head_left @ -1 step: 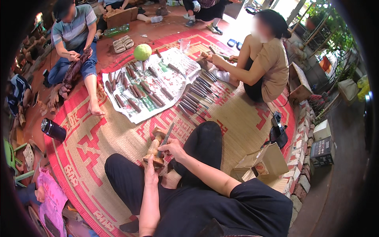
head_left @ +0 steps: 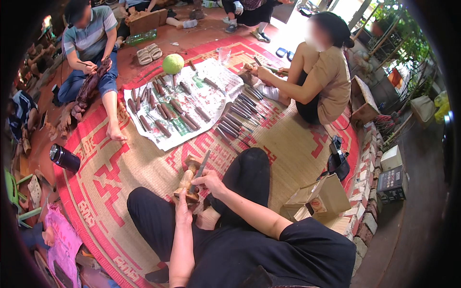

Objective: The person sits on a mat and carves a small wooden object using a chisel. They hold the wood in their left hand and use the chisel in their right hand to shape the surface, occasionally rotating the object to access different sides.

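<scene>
Woven straw mat (head_left: 144, 168) with a red pattern covers most of the floor, and past its far edge you get bare reddish floor (head_left: 192, 36). Person wearing the camera sits cross-legged on the near side, all in black.

Left hand (head_left: 183, 207) is wrapped around the bottom of a small wood carving (head_left: 188, 178), holding it upright just in front of the knees. Right hand (head_left: 210, 181) is closed on a chisel (head_left: 199, 170), blade end touching the carving and the other end sticking up and away toward the far side.

Further out in the middle there's a sheet of newspaper (head_left: 211, 93) laid on the mat, loaded with rows of wood-handled tools (head_left: 165, 113). More of them sit in a row just right of the paper, straight on the mat. A green ball (head_left: 173, 63) sits at the paper's far edge.

Far left, a person in a striped shirt (head_left: 89, 41) sits working on a dark piece of wood (head_left: 89, 91). Far right, another person in a tan top (head_left: 331, 81) sits with hands on something small by the paper's corner.

Other bits: black flask (head_left: 64, 158) lying on the mat's left edge, open cardboard box (head_left: 319, 199) on the right near the knee, a black bag (head_left: 338, 161) just beyond it, and a brick edge (head_left: 367, 211) running along the right side with potted plants (head_left: 408, 43) beyond it. Sandals (head_left: 146, 54) on the bare floor at the far side.
</scene>
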### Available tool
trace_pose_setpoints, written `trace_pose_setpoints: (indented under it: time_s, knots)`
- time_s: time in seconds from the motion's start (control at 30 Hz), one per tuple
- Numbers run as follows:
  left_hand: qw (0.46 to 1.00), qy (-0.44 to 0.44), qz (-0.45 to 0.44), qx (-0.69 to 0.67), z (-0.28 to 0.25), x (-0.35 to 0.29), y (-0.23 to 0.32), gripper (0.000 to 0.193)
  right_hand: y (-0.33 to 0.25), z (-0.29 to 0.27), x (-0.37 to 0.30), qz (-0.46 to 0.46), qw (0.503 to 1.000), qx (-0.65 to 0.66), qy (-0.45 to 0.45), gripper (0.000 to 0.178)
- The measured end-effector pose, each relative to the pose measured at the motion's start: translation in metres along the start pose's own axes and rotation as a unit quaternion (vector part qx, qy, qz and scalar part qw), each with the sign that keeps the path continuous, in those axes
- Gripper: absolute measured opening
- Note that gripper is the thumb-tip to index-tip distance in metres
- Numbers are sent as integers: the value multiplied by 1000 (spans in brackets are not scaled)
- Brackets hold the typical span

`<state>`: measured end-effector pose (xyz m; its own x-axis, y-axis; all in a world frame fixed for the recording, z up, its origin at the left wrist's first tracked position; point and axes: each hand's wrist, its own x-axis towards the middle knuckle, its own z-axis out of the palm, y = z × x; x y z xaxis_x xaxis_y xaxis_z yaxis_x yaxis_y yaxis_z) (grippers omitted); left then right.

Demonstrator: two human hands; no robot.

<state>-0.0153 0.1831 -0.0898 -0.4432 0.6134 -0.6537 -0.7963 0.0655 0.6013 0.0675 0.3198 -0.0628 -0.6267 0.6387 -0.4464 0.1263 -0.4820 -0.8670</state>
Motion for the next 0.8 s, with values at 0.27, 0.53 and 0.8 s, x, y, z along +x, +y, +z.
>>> trace_pose_setpoints:
  time_s: [0.27,0.53,0.8]
  knots:
    - [1000,-11,2,12,-7,8,-7,60,-11,2,-4,-25,999,-32,25,13]
    - [1000,5,0,15,-2,1,-2,57,-5,-9,5,-15,999,31,15,12]
    - [1000,6,8,13,1,-1,-4,56,2,-7,9,4,999,-31,14,13]
